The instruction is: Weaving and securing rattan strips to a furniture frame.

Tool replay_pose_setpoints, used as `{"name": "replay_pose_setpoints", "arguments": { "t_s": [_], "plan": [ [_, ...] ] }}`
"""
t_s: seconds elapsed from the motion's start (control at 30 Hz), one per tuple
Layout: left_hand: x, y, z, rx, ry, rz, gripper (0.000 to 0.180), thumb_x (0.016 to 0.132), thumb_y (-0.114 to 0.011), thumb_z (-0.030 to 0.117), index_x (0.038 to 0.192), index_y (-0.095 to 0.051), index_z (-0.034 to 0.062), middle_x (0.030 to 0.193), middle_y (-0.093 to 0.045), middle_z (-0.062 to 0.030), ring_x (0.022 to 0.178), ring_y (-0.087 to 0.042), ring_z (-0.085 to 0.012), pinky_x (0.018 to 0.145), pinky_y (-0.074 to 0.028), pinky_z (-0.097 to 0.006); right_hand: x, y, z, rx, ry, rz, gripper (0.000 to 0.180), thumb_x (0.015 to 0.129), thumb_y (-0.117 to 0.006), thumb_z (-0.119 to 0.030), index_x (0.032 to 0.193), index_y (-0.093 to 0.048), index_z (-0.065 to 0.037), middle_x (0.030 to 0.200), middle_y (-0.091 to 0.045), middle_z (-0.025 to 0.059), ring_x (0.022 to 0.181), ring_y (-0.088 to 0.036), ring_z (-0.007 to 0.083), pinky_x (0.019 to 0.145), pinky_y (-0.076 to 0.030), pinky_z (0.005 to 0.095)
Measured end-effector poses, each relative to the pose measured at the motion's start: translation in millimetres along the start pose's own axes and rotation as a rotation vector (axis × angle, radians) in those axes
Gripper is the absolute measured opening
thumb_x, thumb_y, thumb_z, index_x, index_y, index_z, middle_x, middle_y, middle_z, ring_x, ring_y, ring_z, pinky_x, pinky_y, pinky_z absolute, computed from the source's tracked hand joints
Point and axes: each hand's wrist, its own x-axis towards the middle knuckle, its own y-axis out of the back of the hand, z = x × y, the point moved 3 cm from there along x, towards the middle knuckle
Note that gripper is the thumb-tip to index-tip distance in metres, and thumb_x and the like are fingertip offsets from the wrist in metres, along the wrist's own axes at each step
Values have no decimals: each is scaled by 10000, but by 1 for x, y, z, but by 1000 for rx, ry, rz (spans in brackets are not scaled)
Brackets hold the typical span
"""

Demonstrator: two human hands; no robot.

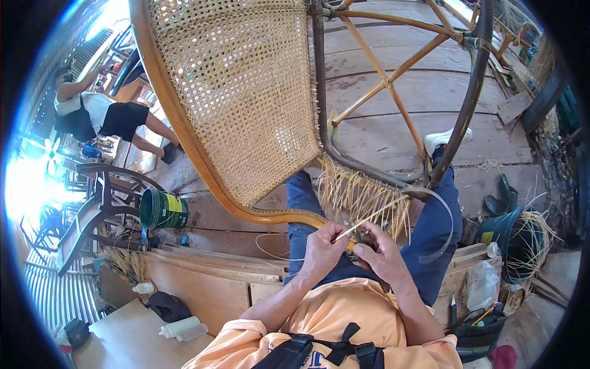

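A chair frame (295, 216) of curved orange-brown rattan lies across my lap, its end running between my hands. Woven cane webbing (239, 104) fills the panel, with loose strand ends (362, 200) hanging in a fringe below it. My left hand (326, 249) pinches a pale cane strip (373, 217) close to the frame's end. From there the strip slants up over my right fingers and curls back in a wide loop. Against the other side of the frame, my right hand (381, 251) is closed with curled fingers; what sits inside its grip is hidden.
Dark rattan legs and crossed braces (386, 81) rise ahead on the plank floor. A green bucket (163, 209) stands at left; another bucket (507, 237) with cane strands is at right, above a tool bag (479, 329). A person (101, 111) stands far left near chairs.
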Motion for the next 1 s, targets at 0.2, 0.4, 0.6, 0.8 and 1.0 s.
{"name": "replay_pose_setpoints", "arguments": {
  "t_s": [0.2, 0.4, 0.6, 0.8, 1.0],
  "plan": [
    [1, 2, -10, -127, 27, -82, 153, 834, -590, 135, 812, -600, -15, 675, -570, 16, 614, -474, -36, 532, -399, -195, 12, -1, 7, 248, -44, -45, 331, 821, -651, -227, 1027, -477, -34, 721, -528, 18, 503, -448, 62, 427, -365, 188],
    [-2, 3, -11, -168, 85, -157, 126, 837, -585, 115, 836, -604, -10, 693, -568, 24, 641, -473, -32, 565, -397, -187, 9, -2, 17, 270, -73, -57, 311, 823, -646, -254, 964, -500, -18, 710, -519, 17, 503, -464, 74, 423, -366, 192],
    [-14, 22, -7, 147, 23, -183, 108, 814, -614, 95, 822, -601, -12, 655, -561, -20, 649, -474, -28, 571, -419, -212, 4, 6, 20, 278, -152, 35, 289, 836, -621, -185, 1036, -517, -5, 721, -530, 22, 539, -491, 88, 451, -389, 200],
    [-29, 49, -10, 222, -39, -224, 85, 802, -616, 68, 800, -586, -12, 684, -575, -35, 646, -482, -43, 581, -423, -216, 1, 25, 15, 300, -135, 54, 215, 843, -607, -171, 974, -514, -28, 732, -544, 39, 527, -485, 95, 451, -389, 211],
    [-42, 77, -24, 300, -25, -201, 65, 767, -627, 42, 801, -603, -8, 705, -584, -56, 657, -532, -92, 610, -437, -239, -1, 53, 5, 269, -116, 179, 200, 832, -617, -168, 923, -507, -27, 735, -545, 47, 515, -490, 108, 406, -381, 217]
  ]
}}
